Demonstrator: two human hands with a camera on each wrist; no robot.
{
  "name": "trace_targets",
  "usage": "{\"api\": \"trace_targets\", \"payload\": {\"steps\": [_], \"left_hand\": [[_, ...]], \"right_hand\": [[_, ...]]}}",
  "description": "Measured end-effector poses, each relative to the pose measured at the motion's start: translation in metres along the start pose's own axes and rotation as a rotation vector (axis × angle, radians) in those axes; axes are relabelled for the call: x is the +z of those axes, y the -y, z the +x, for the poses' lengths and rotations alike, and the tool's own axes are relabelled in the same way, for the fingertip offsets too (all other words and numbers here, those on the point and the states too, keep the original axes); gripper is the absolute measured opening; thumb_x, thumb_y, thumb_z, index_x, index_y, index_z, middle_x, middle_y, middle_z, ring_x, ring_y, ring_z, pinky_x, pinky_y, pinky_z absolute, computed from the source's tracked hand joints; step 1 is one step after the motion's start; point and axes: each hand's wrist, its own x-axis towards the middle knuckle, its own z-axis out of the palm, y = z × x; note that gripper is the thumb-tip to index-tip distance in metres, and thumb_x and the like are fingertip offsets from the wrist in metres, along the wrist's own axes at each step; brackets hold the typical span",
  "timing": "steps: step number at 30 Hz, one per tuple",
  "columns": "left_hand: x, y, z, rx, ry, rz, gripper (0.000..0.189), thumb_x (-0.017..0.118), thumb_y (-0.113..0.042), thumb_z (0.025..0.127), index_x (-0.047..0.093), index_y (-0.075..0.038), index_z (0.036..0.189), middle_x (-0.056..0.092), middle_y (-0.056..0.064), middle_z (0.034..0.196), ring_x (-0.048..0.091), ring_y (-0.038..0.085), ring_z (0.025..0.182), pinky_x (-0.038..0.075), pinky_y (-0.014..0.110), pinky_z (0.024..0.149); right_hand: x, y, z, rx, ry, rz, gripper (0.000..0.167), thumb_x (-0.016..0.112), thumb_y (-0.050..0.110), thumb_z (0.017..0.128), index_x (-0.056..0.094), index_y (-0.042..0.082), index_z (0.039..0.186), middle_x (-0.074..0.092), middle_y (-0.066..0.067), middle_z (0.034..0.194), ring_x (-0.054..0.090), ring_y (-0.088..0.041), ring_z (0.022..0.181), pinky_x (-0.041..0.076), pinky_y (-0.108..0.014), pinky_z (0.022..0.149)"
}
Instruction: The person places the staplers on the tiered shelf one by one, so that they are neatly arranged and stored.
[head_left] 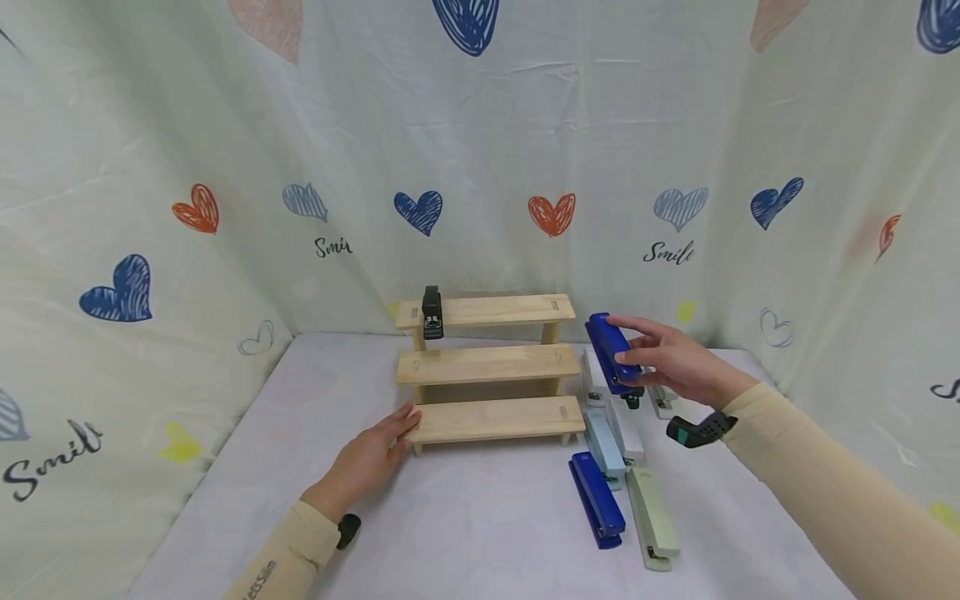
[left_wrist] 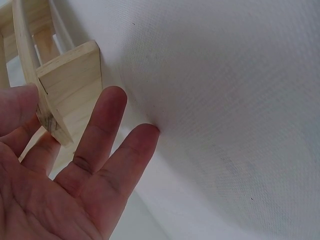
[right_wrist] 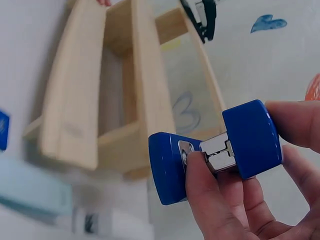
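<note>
My right hand (head_left: 675, 362) holds a blue stapler (head_left: 609, 350) in the air, just right of a three-tier wooden shelf (head_left: 487, 365). In the right wrist view the blue stapler (right_wrist: 254, 140) has its jaws parted, with a finger against the lower part and the thumb at the top part. With my left hand (head_left: 371, 457) I grip the left end of the lowest tier. The left wrist view shows thumb and first fingers at the board (left_wrist: 50, 117), the other two fingers stretched free. A black stapler (head_left: 432, 312) stands on the top tier, towards its left end.
Right of the shelf, on the white-covered table (head_left: 480, 533), lie another blue stapler (head_left: 597, 500), a light green stapler (head_left: 652, 517), a light blue stapler (head_left: 604, 446) and several white ones, partly hidden. A heart-printed curtain (head_left: 487, 150) hangs behind the shelf.
</note>
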Motion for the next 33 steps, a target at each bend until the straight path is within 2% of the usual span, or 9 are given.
{"api": "trace_targets", "payload": {"steps": [11, 18, 24, 33], "left_hand": [[-0.001, 0.0, -0.001, -0.011, 0.009, -0.014, 0.05, 0.063, -0.014, 0.1, 0.05, -0.01, 0.148, 0.037, 0.008, 0.157, 0.048, 0.037, 0.132, 0.048, 0.055, 0.093], [0.0, 0.001, 0.0, -0.008, -0.001, -0.016, 0.05, 0.063, -0.014, 0.1, 0.051, -0.01, 0.147, 0.037, 0.007, 0.157, 0.047, 0.036, 0.133, 0.048, 0.055, 0.094], [0.001, 0.0, 0.0, 0.0, -0.006, -0.018, 0.049, 0.063, -0.014, 0.099, 0.052, -0.01, 0.147, 0.039, 0.007, 0.156, 0.049, 0.036, 0.131, 0.048, 0.055, 0.093], [0.001, -0.001, -0.001, 0.007, -0.018, -0.02, 0.049, 0.064, -0.013, 0.099, 0.052, -0.009, 0.146, 0.039, 0.007, 0.156, 0.05, 0.036, 0.13, 0.049, 0.053, 0.091]], "right_hand": [[0.06, 0.058, 0.068, 0.001, 0.057, 0.126, 0.062, 0.058, 0.008, 0.101, 0.035, 0.022, 0.156, 0.03, -0.02, 0.154, 0.042, -0.042, 0.132, 0.044, -0.053, 0.102], [0.093, 0.078, 0.103, 0.029, 0.075, 0.199, 0.061, 0.059, 0.006, 0.1, 0.039, 0.023, 0.155, 0.035, -0.018, 0.15, 0.047, -0.039, 0.128, 0.047, -0.052, 0.099], [0.107, 0.085, 0.121, 0.068, 0.076, 0.189, 0.057, 0.059, 0.008, 0.101, 0.041, 0.023, 0.153, 0.039, -0.017, 0.148, 0.051, -0.037, 0.125, 0.049, -0.049, 0.097], [0.123, 0.089, 0.133, 0.099, 0.058, 0.179, 0.052, 0.06, 0.012, 0.101, 0.046, 0.021, 0.15, 0.041, -0.017, 0.143, 0.051, -0.037, 0.124, 0.048, -0.05, 0.098]]}}
